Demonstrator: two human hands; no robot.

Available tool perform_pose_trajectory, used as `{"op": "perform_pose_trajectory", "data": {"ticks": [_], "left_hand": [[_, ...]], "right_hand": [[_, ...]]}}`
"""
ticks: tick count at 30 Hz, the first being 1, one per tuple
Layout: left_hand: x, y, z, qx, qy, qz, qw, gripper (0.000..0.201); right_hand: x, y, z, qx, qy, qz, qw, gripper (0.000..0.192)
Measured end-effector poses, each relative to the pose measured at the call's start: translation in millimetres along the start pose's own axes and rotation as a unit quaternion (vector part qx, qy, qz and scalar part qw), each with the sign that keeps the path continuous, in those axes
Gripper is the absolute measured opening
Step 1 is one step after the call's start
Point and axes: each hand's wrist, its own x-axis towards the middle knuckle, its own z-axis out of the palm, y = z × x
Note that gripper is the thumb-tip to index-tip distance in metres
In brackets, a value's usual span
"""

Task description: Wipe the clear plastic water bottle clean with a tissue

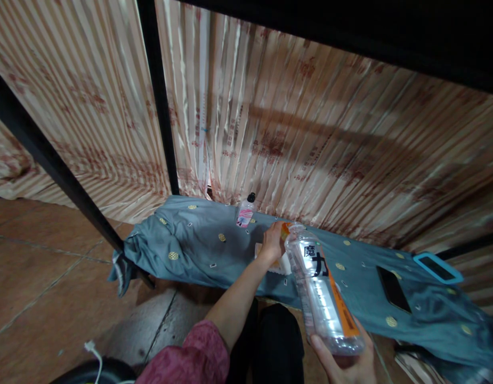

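A large clear plastic bottle [318, 293] with an orange and white label is tilted over the bench, its neck pointing away from me. My right hand [346, 354] grips its base from below. At the neck, my left hand [273, 242] has its fingers closed around what looks like an orange bottle cap [285, 230], beside the bottle's mouth. Whether the cap still touches the mouth I cannot tell. Beneath my left hand lies a white item [285, 265], mostly hidden by the hand and bottle.
A small bottle with a black top [245, 212] stands at the back of the cloth-covered bench [198, 261]. Toward the right lie a dark phone [393, 289] and a blue-framed device [438, 268]. Black posts [160, 96] and a striped curtain [270, 133] border the bench.
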Motion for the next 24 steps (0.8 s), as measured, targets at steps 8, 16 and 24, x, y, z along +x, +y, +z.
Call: {"op": "perform_pose_trajectory", "data": {"ticks": [8, 16, 24], "left_hand": [[-0.5, 3.5, -2.5, -0.009, 0.003, -0.002, 1.0, 0.037], [-1.3, 5.7, -3.8, -0.008, -0.007, -0.013, 1.0, 0.041], [-0.5, 2.2, -1.6, -0.007, -0.001, -0.004, 1.0, 0.041]], "right_hand": [[2.8, 10.6, -2.3, 0.022, -0.022, 0.012, 0.999, 0.1], [5.2, 13.2, -4.0, 0.067, -0.023, 0.047, 0.996, 0.105], [6.9, 22.9, -5.5, 0.058, -0.026, 0.029, 0.998, 0.101]]}}
